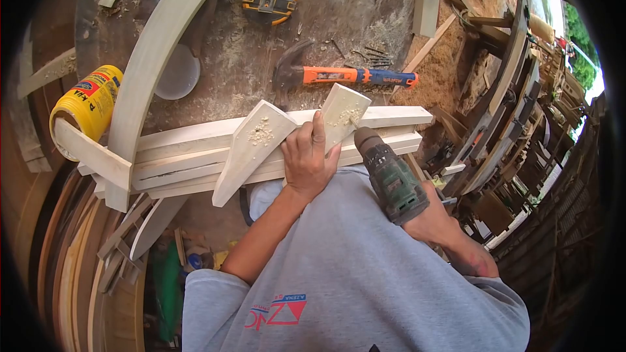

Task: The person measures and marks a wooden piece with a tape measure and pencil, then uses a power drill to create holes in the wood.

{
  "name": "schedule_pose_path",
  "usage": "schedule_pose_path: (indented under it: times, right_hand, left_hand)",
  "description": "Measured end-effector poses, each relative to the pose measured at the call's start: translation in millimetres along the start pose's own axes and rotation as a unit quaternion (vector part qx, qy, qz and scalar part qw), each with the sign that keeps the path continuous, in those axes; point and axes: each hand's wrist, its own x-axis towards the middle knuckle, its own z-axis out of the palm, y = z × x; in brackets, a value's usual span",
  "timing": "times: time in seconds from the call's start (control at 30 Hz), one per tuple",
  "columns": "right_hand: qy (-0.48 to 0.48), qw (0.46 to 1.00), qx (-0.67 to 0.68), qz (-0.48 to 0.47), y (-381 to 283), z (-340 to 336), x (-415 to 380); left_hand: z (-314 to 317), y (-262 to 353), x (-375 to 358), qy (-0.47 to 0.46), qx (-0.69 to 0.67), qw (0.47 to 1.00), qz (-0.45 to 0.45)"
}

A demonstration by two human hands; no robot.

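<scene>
My right hand point(430, 216) is wrapped round the grip of a green and black power drill point(393, 181). The drill points up and left, its bit end against a short pale wooden piece point(347, 105) with shavings on its face. My left hand point(309, 158) grips that piece at its left edge, index finger stretched along it. Just left, a second short wooden piece point(253, 146) with angled ends bears a small heap of shavings. Both pieces lie across a stack of long pale boards point(189, 160). The drill bit's tip is hard to make out.
Beyond the boards lie an orange and blue claw hammer point(358, 76), several loose nails point(375, 55) and a yellow and black tool point(272, 1). A curved board point(153, 58) rises at left beside a yellow wood glue tub point(88, 107). Scrap wood crowds the right.
</scene>
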Motion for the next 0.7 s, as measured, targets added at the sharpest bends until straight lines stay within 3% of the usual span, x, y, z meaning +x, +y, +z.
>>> schedule_pose_path:
  times: [0.2,0.27,0.47,0.57,0.7]
  right_hand:
    - [0.03,0.997,-0.032,-0.067,6.5,3.9,4.2]
    - [-0.001,1.0,0.029,-0.01,19.6,8.0,16.8]
    - [0.042,0.997,-0.011,-0.056,13.5,6.4,16.7]
    - [0.025,0.999,0.041,-0.008,14.3,3.9,7.2]
    - [0.026,1.0,0.002,-0.018,12.1,-1.2,2.5]
  left_hand:
    - [-0.1,-0.6,0.5,-0.006,-0.008,1.0,-0.003]
    - [0.1,1.0,-2.5,-0.01,-0.007,1.0,-0.003]
    - [1.2,-0.4,0.8,-0.006,0.007,1.0,-0.01]
    - [0.9,1.4,-0.8,-0.009,0.005,1.0,-0.013]
    - [1.0,0.6,-0.2,-0.002,0.008,1.0,-0.011]
